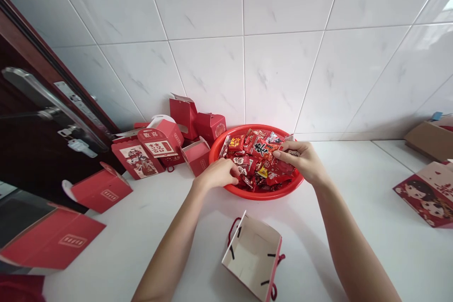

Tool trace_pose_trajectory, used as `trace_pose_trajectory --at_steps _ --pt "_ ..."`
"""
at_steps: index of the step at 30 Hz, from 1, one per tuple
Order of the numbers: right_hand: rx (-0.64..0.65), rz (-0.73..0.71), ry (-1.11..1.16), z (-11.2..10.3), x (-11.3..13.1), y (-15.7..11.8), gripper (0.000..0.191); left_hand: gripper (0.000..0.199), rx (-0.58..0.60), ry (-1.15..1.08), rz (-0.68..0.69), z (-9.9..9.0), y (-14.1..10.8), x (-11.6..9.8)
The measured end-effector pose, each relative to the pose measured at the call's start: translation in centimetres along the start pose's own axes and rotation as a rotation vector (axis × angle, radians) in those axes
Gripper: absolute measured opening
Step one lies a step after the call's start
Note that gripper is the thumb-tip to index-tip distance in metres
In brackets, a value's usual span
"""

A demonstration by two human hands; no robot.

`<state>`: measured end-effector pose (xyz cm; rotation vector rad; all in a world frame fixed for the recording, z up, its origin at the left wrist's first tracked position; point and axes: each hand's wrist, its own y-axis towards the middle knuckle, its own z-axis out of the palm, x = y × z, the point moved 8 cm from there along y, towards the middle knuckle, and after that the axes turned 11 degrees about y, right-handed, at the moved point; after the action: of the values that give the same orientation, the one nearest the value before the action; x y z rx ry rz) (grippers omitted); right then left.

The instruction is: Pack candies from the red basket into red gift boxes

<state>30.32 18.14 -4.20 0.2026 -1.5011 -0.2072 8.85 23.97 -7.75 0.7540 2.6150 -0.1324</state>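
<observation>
An oval red plastic basket (262, 195) full of wrapped snacks and candies stands against the tiled wall. At its left front rim is my left hand (220, 173), fingers curled down at the packets; what they hold, if anything, is hidden. My right hand (300, 159) reaches over the right side of the basket and pinches a red packet (261, 148) with dark lettering by its right end. In front of the basket an open box (253, 252) shows its pale, bare inside and dark red cord handles.
Several red boxes (163, 137) cluster left of the basket, and two more (101, 191) stand nearer along the left edge, by a dark door with a metal handle (49, 108). Right, a printed box (428, 196) and a cardboard box (430, 140) stand on the white counter (354, 188).
</observation>
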Motion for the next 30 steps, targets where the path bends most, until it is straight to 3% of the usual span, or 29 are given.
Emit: trace_pose_trajectory --at_steps 3,8,12,15,21,26,30 --pt "-0.005 0.035 0.029 0.0 -0.6 0.2 0.043 0.012 0.235 0.276 -0.052 2.1 0.9 -0.4" --pt "-0.021 0.056 0.094 0.0 -1.0 0.3 0.046 0.03 0.24 0.366 -0.091 2.7 2.3 -0.8" --pt "-0.037 0.051 0.129 -0.2 -1.0 0.4 0.047 0.016 0.222 0.346 -0.047 2.1 2.3 -0.4" --pt "-0.046 0.046 0.163 -0.4 -1.0 0.4 0.046 0.008 0.152 0.218 0.004 0.7 2.1 0.4" --pt "-0.085 0.073 0.155 -0.7 -1.5 0.6 0.05 0.026 -0.178 -0.26 0.031 -1.8 2.1 2.5" --pt "-0.079 0.075 0.157 -0.6 -1.7 0.7 0.05 0.038 -0.25 -0.416 0.023 -1.8 2.3 3.4" --pt "-0.072 0.075 0.152 -0.5 -1.9 0.7 0.05 0.041 -0.24 -0.429 0.03 -1.9 2.0 3.6"
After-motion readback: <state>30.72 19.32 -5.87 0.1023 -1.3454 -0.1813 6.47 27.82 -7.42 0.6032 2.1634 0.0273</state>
